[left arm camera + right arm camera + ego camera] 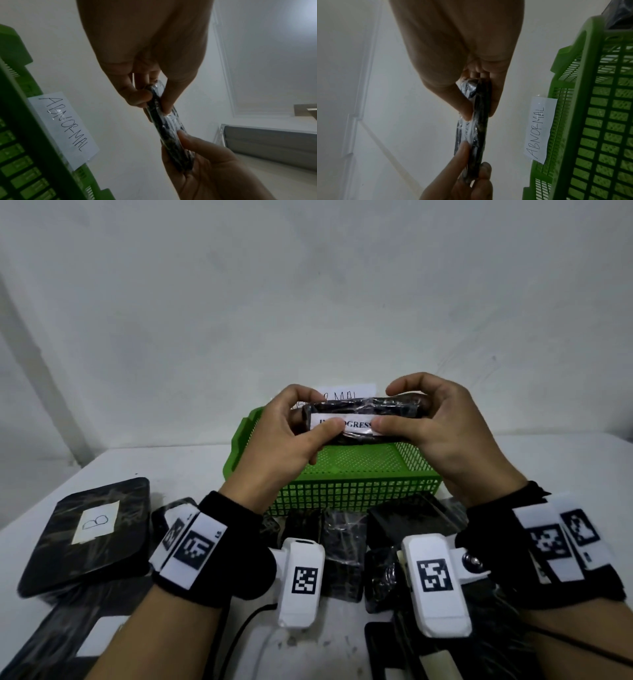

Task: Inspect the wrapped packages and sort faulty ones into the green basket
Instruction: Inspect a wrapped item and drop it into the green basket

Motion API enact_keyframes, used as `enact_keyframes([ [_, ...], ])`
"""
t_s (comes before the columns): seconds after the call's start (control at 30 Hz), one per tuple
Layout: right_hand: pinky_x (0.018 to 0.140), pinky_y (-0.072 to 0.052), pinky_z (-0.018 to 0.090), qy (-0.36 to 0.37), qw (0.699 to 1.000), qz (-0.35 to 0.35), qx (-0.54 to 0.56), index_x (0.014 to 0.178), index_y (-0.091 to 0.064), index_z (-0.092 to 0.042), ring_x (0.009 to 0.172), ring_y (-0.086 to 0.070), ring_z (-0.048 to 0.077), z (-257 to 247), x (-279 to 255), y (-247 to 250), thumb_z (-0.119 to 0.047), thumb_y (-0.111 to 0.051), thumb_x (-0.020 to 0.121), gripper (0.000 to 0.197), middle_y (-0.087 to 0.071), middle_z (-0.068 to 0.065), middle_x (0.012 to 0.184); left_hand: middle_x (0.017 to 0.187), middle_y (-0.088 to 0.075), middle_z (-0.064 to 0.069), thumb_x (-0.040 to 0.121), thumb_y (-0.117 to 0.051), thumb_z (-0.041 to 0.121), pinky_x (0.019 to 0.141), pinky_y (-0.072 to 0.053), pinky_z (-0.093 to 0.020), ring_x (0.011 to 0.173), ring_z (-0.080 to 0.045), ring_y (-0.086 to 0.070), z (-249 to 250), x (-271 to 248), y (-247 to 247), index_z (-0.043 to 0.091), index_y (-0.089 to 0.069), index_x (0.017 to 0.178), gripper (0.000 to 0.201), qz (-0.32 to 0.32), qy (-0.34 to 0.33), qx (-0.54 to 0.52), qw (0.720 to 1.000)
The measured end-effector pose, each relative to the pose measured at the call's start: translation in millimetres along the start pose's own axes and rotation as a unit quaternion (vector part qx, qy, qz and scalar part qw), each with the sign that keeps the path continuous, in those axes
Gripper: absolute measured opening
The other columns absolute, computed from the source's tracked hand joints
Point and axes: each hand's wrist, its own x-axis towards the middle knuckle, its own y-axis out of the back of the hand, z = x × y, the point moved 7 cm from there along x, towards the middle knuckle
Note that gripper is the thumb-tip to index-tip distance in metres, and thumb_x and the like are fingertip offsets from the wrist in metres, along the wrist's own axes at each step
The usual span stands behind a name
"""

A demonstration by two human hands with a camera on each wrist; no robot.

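A flat black package [363, 414] wrapped in clear film, with a white "IN PROGRESS" label, is held up above the green basket [342, 491]. My left hand [320, 409] pinches its left end between thumb and fingers. My right hand [383, 407] pinches the right end the same way. The left wrist view shows the package [171, 128] edge-on, gripped by the left hand [154, 100]. In the right wrist view the package [478, 135] sits in the right hand's [479, 108] pinch. A paper label reading "ABNORMAL" [539, 129] is stuck on the basket's far wall.
Several black film-wrapped packages [342, 549] lie on the white table in front of the basket. A larger one marked "B" [89, 532] lies at the left. No package shows on the visible part of the basket's floor. A white wall stands close behind.
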Motion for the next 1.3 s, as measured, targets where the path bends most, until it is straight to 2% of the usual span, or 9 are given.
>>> enact_keyframes([
  [0.3, 0.096, -0.056, 0.032, 0.074, 0.994, -0.071, -0.04, 0.111, -0.063, -0.017, 0.108, -0.07, 0.016, -13.3, -4.8, -8.1, 0.001, -0.081, 0.079, 0.041, -0.073, 0.005, 0.111, 0.089, -0.067, -0.002, 0.09, -0.07, 0.029, 0.062, -0.053, -0.028, 0.073, -0.018, -0.063, -0.2, 1.4, 4.2, 0.017, -0.064, 0.092, 0.014, -0.018, 0.034, -0.055, 0.998],
  [0.4, 0.086, -0.059, 0.028, 0.008, 0.997, -0.079, -0.002, 0.11, -0.066, -0.019, 0.102, -0.072, 0.014, -4.5, -3.3, -9.6, -0.02, -0.081, 0.077, 0.036, -0.074, 0.003, 0.11, 0.087, -0.068, 0.001, 0.087, -0.071, 0.019, 0.069, -0.055, -0.027, 0.08, -0.013, -0.064, 4.5, 0.9, 2.3, 0.016, -0.063, 0.09, 0.009, -0.03, -0.007, -0.052, 0.998],
  [0.5, 0.069, -0.059, 0.025, -0.045, 0.994, -0.092, 0.025, 0.107, -0.067, -0.014, 0.084, -0.072, 0.009, 2.4, -3.1, -9.5, -0.014, -0.079, 0.081, 0.029, -0.073, 0.005, 0.098, 0.106, -0.073, -0.007, 0.086, -0.071, 0.015, 0.084, -0.056, -0.03, 0.095, -0.016, -0.067, 7.6, -1.2, -1.3, 0.013, -0.062, 0.098, 0.015, -0.07, -0.03, -0.038, 0.996],
  [0.63, 0.064, -0.057, 0.024, -0.001, 0.999, -0.04, -0.012, 0.102, -0.061, -0.013, 0.069, -0.071, 0.016, -2.6, -2.1, -1.2, 0.0, -0.083, 0.075, 0.037, -0.074, 0.016, 0.09, 0.097, -0.074, 0.0, 0.077, -0.074, 0.02, 0.089, -0.052, -0.035, 0.091, -0.015, -0.066, 5.0, -1.8, -3.6, 0.02, -0.059, 0.098, 0.025, -0.066, -0.024, -0.003, 0.997],
  [0.8, 0.068, -0.057, 0.035, 0.059, 0.996, -0.019, -0.069, 0.09, -0.052, -0.025, 0.072, -0.071, 0.023, -8.0, -1.0, 0.0, -0.016, -0.089, 0.068, 0.043, -0.073, 0.018, 0.091, 0.105, -0.074, -0.005, 0.074, -0.073, 0.02, 0.096, -0.054, -0.039, 0.1, -0.018, -0.068, 2.9, -0.7, -2.2, 0.023, -0.049, 0.103, 0.038, -0.043, -0.016, -0.003, 0.999],
  [0.9, 0.087, -0.058, 0.035, 0.077, 0.993, -0.06, -0.069, 0.101, -0.058, -0.019, 0.097, -0.073, 0.019, -11.1, -3.8, -5.8, -0.007, -0.087, 0.071, 0.044, -0.074, 0.006, 0.107, 0.111, -0.07, -0.002, 0.081, -0.074, 0.024, 0.086, -0.057, -0.031, 0.095, -0.019, -0.068, 1.0, -1.5, -0.8, 0.016, -0.051, 0.12, 0.046, -0.067, 0.035, -0.072, 0.995],
  [1.0, 0.087, -0.057, 0.031, 0.095, 0.991, -0.076, -0.057, 0.109, -0.061, -0.01, 0.1, -0.072, 0.022, -15.6, -5.6, -8.7, 0.005, -0.083, 0.075, 0.043, -0.073, 0.005, 0.113, 0.114, -0.069, -0.006, 0.094, -0.06, 0.038, 0.071, -0.058, -0.031, 0.079, -0.024, -0.065, -2.7, -5.7, -7.5, 0.013, -0.058, 0.124, 0.039, -0.112, 0.095, -0.1, 0.984],
  [1.13, 0.089, -0.06, 0.042, 0.085, 0.994, -0.057, -0.032, 0.107, -0.066, -0.012, 0.1, -0.071, 0.03, -14.7, -5.7, -5.8, -0.012, -0.08, 0.079, 0.031, -0.074, 0.006, 0.111, 0.096, -0.073, -0.001, 0.1, -0.053, 0.021, 0.066, -0.056, -0.03, 0.071, -0.019, -0.064, -1.3, -2.1, -6.3, 0.015, -0.062, 0.118, 0.021, -0.102, 0.062, -0.054, 0.991],
  [1.3, 0.078, -0.062, 0.041, 0.109, 0.993, 0.001, -0.035, 0.086, -0.062, -0.018, 0.087, -0.074, 0.018, -16.2, -5.8, -0.9, 0.004, -0.081, 0.078, 0.03, -0.077, 0.003, 0.094, 0.083, -0.069, 0.007, 0.098, -0.06, 0.019, 0.062, -0.051, -0.03, 0.063, -0.012, -0.059, -1.4, -0.4, -4.4, 0.015, -0.065, 0.117, 0.02, -0.068, 0.0, 0.048, 0.997],
])
